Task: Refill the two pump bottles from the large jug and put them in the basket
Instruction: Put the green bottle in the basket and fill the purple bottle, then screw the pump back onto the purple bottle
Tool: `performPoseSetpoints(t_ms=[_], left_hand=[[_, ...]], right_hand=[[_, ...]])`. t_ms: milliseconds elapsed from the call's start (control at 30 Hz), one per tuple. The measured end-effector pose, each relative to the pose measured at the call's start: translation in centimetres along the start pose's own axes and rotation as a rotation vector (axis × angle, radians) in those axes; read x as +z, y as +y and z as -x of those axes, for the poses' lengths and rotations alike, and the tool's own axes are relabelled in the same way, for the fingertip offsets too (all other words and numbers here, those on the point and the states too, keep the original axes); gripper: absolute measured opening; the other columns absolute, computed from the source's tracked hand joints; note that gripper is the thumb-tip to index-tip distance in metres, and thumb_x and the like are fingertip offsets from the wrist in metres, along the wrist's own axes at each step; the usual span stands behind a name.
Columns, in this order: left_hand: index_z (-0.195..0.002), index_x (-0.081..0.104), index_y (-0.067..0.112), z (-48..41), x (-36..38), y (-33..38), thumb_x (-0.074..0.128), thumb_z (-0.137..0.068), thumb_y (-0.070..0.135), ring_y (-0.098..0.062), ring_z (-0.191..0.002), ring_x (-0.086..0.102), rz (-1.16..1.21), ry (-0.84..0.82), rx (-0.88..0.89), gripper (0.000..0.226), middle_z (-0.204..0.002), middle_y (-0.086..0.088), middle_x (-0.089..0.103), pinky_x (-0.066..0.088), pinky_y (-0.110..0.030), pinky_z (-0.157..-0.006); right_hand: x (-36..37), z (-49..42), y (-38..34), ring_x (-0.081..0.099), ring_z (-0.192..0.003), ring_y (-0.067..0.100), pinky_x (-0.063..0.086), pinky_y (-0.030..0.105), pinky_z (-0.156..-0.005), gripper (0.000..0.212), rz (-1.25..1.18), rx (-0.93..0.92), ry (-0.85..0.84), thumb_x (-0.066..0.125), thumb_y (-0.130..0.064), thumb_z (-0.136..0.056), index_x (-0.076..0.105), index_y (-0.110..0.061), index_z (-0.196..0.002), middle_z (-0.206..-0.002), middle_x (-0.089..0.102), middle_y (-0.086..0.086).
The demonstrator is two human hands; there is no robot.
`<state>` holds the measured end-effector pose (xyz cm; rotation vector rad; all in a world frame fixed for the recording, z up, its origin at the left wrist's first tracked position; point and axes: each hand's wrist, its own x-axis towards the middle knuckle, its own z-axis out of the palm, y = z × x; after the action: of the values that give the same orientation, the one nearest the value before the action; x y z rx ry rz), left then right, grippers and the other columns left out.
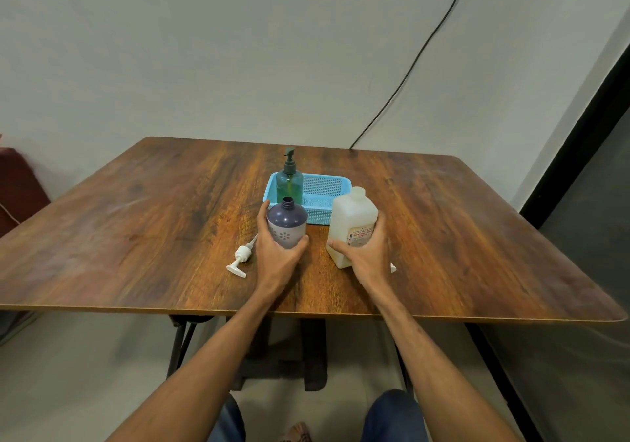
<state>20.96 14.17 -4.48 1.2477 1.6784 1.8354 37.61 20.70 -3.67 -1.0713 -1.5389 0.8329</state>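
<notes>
Looking down from head height: knees in blue jeans at the very bottom, two bare forearms reaching up over the near edge of a wooden table (136, 209). Left hand (278, 254) wrapped around the lower body of a purple pump bottle (287, 223), thumb on the right side, fingers curled round the left, so clamped on it good. Bottle standing upright on the tabletop, neck open, no pump on it. Just left of that hand, a white pump head (240, 257) lying flat on the wood with its tube pointing back toward the bottle, not touching it as far as can be told. Right hand (368, 254) gripping the front lower part of the large jug (354, 226), whitish translucent plastic with a red-printed label, thumb across the front left corner, fingers up the right side. Jug upright on the table, cap apparently off but hard to say for sure. Small white bit (393, 267) peeking out by the right wrist, too hidden to identify. Right behind both, a light blue mesh basket (324, 192), with a teal-green pump bottle (289, 184) standing in its left end, dark pump on top. Further back, a plain pale wall and a black cable (419, 59) running down it to the table's far edge.
</notes>
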Motion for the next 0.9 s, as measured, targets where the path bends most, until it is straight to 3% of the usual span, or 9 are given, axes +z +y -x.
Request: performPoseSetpoints(t_ms=[133, 200, 267, 367, 533, 600, 667, 767, 900], left_hand=[[-0.159, 0.015, 0.023, 0.3, -0.2, 0.8, 0.087, -0.076, 0.014, -0.002, -0.130, 0.048, 0.010, -0.026, -0.033, 0.110, -0.151, 0.004, 0.044, 0.045, -0.040, -0.114], [-0.159, 0.012, 0.025, 0.7, -0.6, 1.0, 0.089, -0.075, 0.017, -0.012, -0.139, 0.044, 0.014, -0.035, -0.035, 0.114, -0.158, -0.002, 0.037, 0.043, -0.041, -0.116], [-0.159, 0.012, 0.029, 1.6, -1.4, 1.0, 0.090, -0.074, 0.023, -0.015, -0.141, 0.042, 0.006, -0.035, -0.020, 0.115, -0.159, -0.001, 0.035, 0.042, -0.036, -0.115], [-0.153, 0.029, 0.033, 2.8, -3.1, 1.0, 0.087, -0.072, 0.039, -0.001, -0.135, 0.044, -0.064, -0.047, 0.042, 0.100, -0.151, 0.016, 0.040, 0.042, -0.021, -0.105], [-0.137, 0.056, 0.024, 3.6, -6.6, 0.1, 0.076, -0.086, 0.043, -0.001, -0.125, 0.045, -0.353, 0.050, 0.165, 0.058, -0.141, 0.011, 0.047, 0.038, -0.014, -0.098], [-0.136, 0.056, 0.021, 3.5, -7.5, -0.4, 0.073, -0.090, 0.038, -0.001, -0.122, 0.045, -0.454, 0.087, 0.147, 0.052, -0.141, 0.005, 0.049, 0.041, -0.018, -0.099], [-0.141, 0.052, 0.018, 3.3, -7.9, -0.9, 0.072, -0.091, 0.037, -0.011, -0.125, 0.048, -0.535, 0.081, 0.080, 0.058, -0.145, -0.001, 0.047, 0.046, -0.032, -0.104], [-0.148, 0.043, 0.018, 2.6, -8.1, -1.3, 0.073, -0.090, 0.041, -0.022, -0.130, 0.051, -0.636, 0.025, -0.057, 0.070, -0.147, -0.005, 0.047, 0.045, -0.044, -0.108], [-0.132, 0.057, 0.022, 1.3, -8.1, -1.5, 0.072, -0.089, 0.041, -0.021, -0.119, 0.053, -0.787, -0.014, -0.062, 0.049, -0.133, -0.002, 0.060, 0.045, -0.043, -0.100]], right_hand=[[-0.2, 1.4, 0.2, 0.046, -0.135, 0.011, 0.049, 0.041, -0.105, 0.118, -0.040, 0.043, 0.023, 0.096, -0.033, -0.063, 0.021, -0.029, -0.154, -0.151, 0.042, -0.008], [-0.3, 2.6, -0.1, 0.045, -0.136, 0.017, 0.047, 0.048, -0.107, 0.115, 0.018, 0.064, 0.106, 0.093, -0.042, -0.066, 0.020, -0.031, -0.154, -0.154, 0.038, -0.005], [-0.1, 4.3, -0.6, 0.051, -0.123, 0.012, 0.051, 0.048, -0.099, 0.093, 0.102, 0.011, 0.255, 0.088, -0.046, -0.071, 0.032, -0.031, -0.144, -0.139, 0.045, -0.011], [1.0, 6.9, -1.7, 0.052, -0.100, 0.006, 0.052, 0.030, -0.080, 0.052, 0.116, -0.157, 0.413, 0.081, -0.038, -0.081, 0.046, -0.028, -0.118, -0.112, 0.048, -0.016], [3.8, 8.1, -2.3, 0.057, -0.087, 0.007, 0.050, 0.019, -0.072, 0.022, 0.085, -0.282, 0.094, 0.076, -0.017, -0.088, 0.058, -0.025, -0.099, -0.093, 0.057, -0.010], [5.0, 7.6, -2.2, 0.057, -0.096, 0.004, 0.051, 0.018, -0.078, 0.034, 0.080, -0.208, -0.028, 0.078, -0.019, -0.086, 0.057, -0.028, -0.110, -0.104, 0.058, -0.011], [6.2, 6.7, -1.9, 0.054, -0.112, 0.002, 0.052, 0.022, -0.091, 0.057, 0.091, -0.108, -0.082, 0.081, -0.025, -0.083, 0.050, -0.029, -0.130, -0.125, 0.056, -0.008], [7.6, 5.1, -1.4, 0.040, -0.141, 0.012, 0.040, 0.033, -0.111, 0.089, 0.114, 0.010, -0.171, 0.085, -0.037, -0.078, 0.030, -0.031, -0.148, -0.154, 0.040, -0.005], [9.0, 3.7, -0.8, 0.038, -0.145, 0.016, 0.036, 0.034, -0.114, 0.100, 0.075, 0.084, -0.237, 0.087, -0.040, -0.074, 0.025, -0.032, -0.152, -0.158, 0.038, -0.005]])
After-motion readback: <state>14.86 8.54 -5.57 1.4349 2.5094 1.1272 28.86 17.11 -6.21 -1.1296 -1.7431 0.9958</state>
